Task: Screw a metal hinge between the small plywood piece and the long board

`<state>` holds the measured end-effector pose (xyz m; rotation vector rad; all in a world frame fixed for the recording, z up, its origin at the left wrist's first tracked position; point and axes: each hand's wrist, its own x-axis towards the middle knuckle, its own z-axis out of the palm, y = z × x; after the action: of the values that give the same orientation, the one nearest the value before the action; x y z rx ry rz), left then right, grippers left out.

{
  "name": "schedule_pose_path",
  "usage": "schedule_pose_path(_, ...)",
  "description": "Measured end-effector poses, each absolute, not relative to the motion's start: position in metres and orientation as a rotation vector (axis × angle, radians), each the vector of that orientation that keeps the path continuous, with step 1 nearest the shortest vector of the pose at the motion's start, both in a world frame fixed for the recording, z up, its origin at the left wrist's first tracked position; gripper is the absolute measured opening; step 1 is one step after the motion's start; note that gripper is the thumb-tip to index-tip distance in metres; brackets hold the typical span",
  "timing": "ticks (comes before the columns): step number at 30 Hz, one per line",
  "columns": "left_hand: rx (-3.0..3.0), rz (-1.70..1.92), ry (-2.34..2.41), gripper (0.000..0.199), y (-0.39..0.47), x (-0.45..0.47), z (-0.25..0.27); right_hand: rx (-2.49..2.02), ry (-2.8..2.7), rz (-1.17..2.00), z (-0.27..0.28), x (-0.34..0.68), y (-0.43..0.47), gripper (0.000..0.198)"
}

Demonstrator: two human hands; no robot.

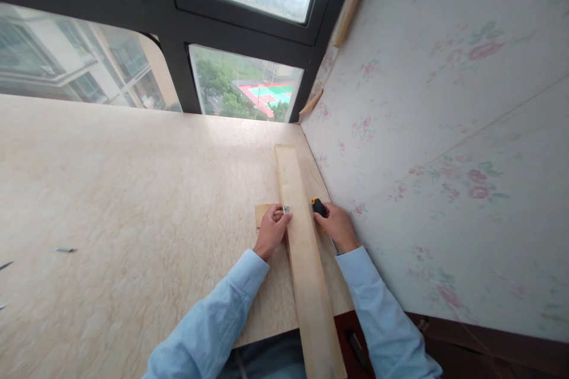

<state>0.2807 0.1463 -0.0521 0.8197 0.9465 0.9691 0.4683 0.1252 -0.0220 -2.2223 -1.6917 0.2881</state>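
A long pale wooden board [306,272] lies lengthwise on the marble-patterned sill, its near end reaching past the front edge. My left hand [271,231] is at the board's left edge, thumb and fingers pinching a small shiny metal piece [285,209] over the wood. Its exact kind is too small to tell. Partly under that hand lies a small flat wooden piece [262,213]. To the right of the board, my right hand [338,226] is closed around a screwdriver [318,207] with a black and yellow handle. The metal shaft points back towards my wrist.
Several thin metal pieces, one like a screw [66,250], lie far left on the sill [155,201]. A flower-patterned wall [422,130] rises close on the right. Dark-framed windows [249,26] stand behind. A dark object [358,349] lies below the front edge.
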Motion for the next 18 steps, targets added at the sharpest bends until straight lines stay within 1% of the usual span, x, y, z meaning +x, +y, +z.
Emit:
schedule_pose_path(2,0.832,0.974,0.942,0.029,0.147,0.281,-0.053,-2.135,-1.600,0.395,-0.015,0.470,0.122,0.020)
schedule_pose_path(4,0.846,0.972,0.942,0.029,0.147,0.280,-0.054,-2.002,-1.477,0.475,-0.006,0.472,0.119,0.027)
schedule_pose_path(7,0.867,0.967,0.945,0.029,0.147,0.281,-0.055,-1.732,-1.290,0.492,0.010,0.472,0.112,0.039)
schedule_pose_path(9,0.869,0.979,0.944,0.029,0.146,0.281,-0.056,-1.550,-1.188,0.468,0.023,0.468,0.107,0.043)
schedule_pose_path(14,0.829,0.990,0.930,0.031,0.146,0.281,-0.056,-1.140,-1.102,0.452,0.041,0.448,0.102,0.041)
schedule_pose_path(18,0.805,0.968,0.909,0.034,0.145,0.279,-0.052,-0.970,-1.067,0.458,0.040,0.433,0.109,0.039)
